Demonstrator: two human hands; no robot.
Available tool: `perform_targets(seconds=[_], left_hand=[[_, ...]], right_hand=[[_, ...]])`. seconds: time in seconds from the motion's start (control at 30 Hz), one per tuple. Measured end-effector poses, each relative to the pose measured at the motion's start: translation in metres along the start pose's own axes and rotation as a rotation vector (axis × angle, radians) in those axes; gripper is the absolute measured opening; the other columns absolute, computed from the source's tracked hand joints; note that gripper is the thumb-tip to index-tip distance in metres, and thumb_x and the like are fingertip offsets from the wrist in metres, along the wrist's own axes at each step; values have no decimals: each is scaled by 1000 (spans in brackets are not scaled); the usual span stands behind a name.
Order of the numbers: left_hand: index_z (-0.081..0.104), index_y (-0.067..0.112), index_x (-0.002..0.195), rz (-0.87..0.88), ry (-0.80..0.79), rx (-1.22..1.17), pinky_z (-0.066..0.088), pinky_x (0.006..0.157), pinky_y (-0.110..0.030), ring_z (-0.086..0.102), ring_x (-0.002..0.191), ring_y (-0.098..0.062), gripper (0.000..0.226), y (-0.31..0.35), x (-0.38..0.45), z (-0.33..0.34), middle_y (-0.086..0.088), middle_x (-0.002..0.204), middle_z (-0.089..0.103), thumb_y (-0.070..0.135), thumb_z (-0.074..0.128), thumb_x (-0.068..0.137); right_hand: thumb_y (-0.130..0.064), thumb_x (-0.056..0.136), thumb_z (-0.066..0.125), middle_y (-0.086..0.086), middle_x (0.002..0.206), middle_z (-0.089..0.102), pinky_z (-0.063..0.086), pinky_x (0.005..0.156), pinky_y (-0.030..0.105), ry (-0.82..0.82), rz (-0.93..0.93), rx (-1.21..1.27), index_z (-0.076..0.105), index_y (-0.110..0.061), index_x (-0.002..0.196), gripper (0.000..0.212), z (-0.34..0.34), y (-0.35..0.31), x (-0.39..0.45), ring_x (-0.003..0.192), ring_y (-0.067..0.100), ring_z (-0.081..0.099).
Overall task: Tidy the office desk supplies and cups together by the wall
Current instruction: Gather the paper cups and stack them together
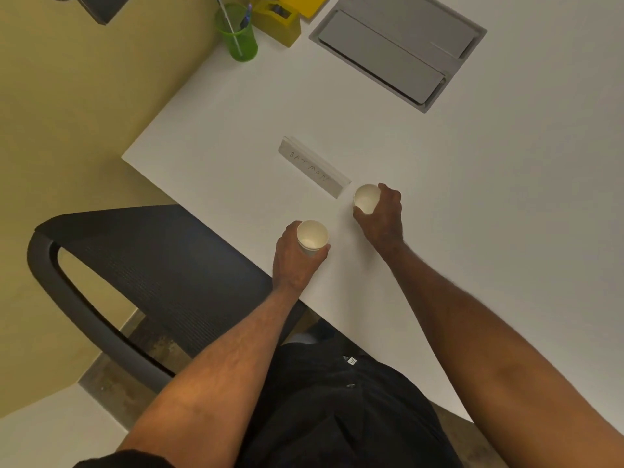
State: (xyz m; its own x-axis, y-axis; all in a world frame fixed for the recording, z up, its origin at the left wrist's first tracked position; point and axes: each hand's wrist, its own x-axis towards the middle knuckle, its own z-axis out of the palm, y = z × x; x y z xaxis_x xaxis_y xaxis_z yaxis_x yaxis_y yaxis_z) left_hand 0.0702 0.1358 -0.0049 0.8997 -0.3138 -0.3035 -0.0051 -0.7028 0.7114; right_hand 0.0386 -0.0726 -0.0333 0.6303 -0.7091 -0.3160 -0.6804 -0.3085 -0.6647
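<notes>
Both hands are busy, one paper cup each. Left hand [297, 261] wraps the left cup [312, 236] from the side near the front edge of the white counter [472, 197]; right hand [383, 214] wraps the right cup [366, 198] a bit further in, just beside the end of a folded name card [314, 167]. Both cups are upright, mouths up, and look empty inside, so a side grip w/ fingers round the wall is enough and nothing should spill. Can't tell if the cups sit on the counter or are just off it.

Probable reason for the two-hand hold: shift both cups in one go toward the wall side, where the rest already sits. Up there is a green pen pot [238, 37] w/ pens in it, and touching or just beside it a yellow tape dispenser [280, 20], plus a yellow pad or folder [300, 3] at the top edge. The cups are well apart from that group, so the task is prob. at an early or middle stage.

Count: 2 cups, 1 name card, 1 pen pot, 1 tape dispenser, 1 yellow pad. Pens approx. 2–3, too small to be sure. Also 1 grey cable hatch [398, 52] set in the counter and 1 black mesh chair [152, 265] at the left, neither part of the tidy-up.

Next move likely needs a clear path past the name card.
</notes>
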Motion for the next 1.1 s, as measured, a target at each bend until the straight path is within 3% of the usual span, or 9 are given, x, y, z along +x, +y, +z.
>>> perform_targets(seconds=[0.17, 0.43, 0.57, 0.77, 0.87, 0.97, 1.1], left_hand=[[48, 25, 133, -22, -29, -1, 56, 92, -44, 58, 116, -20, 77, -15, 2, 2, 5, 126, 60, 51, 86, 70], [48, 24, 133, -4, -27, -12, 57, 92, -43, 58, 115, -20, 79, -11, 1, 4, 4, 127, 60, 51, 86, 70], [47, 28, 133, -2, -84, -12, 56, 93, -45, 58, 117, -20, 79, -10, -9, 15, 7, 127, 59, 57, 83, 69], [47, 27, 136, 88, -235, 41, 53, 99, -39, 56, 122, -20, 82, 8, -39, 50, 7, 133, 58, 61, 80, 69], [48, 29, 134, 164, -315, 70, 52, 98, -39, 56, 120, -19, 79, 28, -63, 65, 7, 131, 60, 62, 79, 69], [47, 31, 134, 267, -396, 134, 51, 98, -36, 56, 119, -17, 76, 44, -87, 79, 7, 131, 60, 66, 76, 72], [54, 32, 117, 461, -469, 241, 53, 87, -34, 59, 102, -12, 57, 66, -128, 105, 10, 115, 65, 66, 72, 75]], right_hand=[[-34, 85, 77, 12, 146, 39, 43, 103, 36, -32, 24, -26, 31, -9, 154, 87, 11, 7, -2, 134, 31, 44], [-45, 80, 80, 9, 153, 35, 41, 106, 39, -37, 43, 26, 22, -17, 158, 100, 2, 2, -6, 141, 29, 37], [-49, 89, 69, 7, 156, 33, 40, 113, 43, 91, 72, 98, 26, -15, 156, 86, -7, 11, -39, 143, 27, 36], [-54, 94, 59, -3, 153, 32, 47, 108, 48, 201, 65, 186, 28, -28, 150, 69, -22, 44, -119, 138, 20, 40], [-57, 92, 61, -7, 151, 35, 47, 109, 43, 168, 126, 253, 32, -30, 149, 69, -38, 63, -150, 136, 16, 42], [-52, 90, 68, -6, 146, 41, 48, 104, 33, 16, 200, 322, 39, -27, 149, 70, -56, 83, -174, 129, 14, 48], [-49, 87, 74, -3, 145, 46, 46, 96, 24, -79, 214, 357, 41, -24, 148, 74, -87, 120, -213, 124, 14, 51]])
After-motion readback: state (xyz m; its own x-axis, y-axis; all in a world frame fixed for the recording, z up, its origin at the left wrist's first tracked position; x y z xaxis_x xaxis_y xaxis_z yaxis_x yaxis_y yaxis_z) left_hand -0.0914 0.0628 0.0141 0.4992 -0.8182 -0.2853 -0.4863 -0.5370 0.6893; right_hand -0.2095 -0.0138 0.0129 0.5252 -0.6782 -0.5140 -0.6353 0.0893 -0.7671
